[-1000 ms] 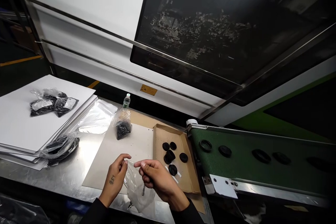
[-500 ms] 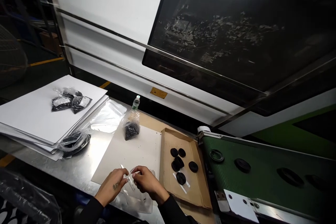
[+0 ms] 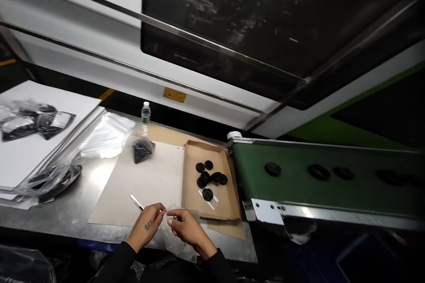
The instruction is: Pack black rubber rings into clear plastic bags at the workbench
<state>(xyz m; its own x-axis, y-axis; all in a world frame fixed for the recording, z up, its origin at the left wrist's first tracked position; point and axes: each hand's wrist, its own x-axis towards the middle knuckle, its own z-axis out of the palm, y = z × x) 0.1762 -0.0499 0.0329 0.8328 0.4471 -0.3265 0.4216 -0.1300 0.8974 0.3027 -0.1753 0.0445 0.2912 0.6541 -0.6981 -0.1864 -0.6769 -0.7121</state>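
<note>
Clear plastic bag [image 3: 179, 241], lifted a second ago, now sits lower at the near counter [image 3: 66, 216] edge, both hands' fingers [image 3: 172, 222] still pinching its top.

Left hand [image 3: 147, 226]: back turned up, small dark mark on it, fingers curled, thumb and forefinger pinched together at the tips. Right hand [image 3: 185, 229]: knuckles up, fingers bent inward, fingertips [image 3: 170, 221] pinched and meeting those of the left. Both forearms in black sleeves, entering from the lower edge and converging. Hands low, close together, tips touching.
</note>
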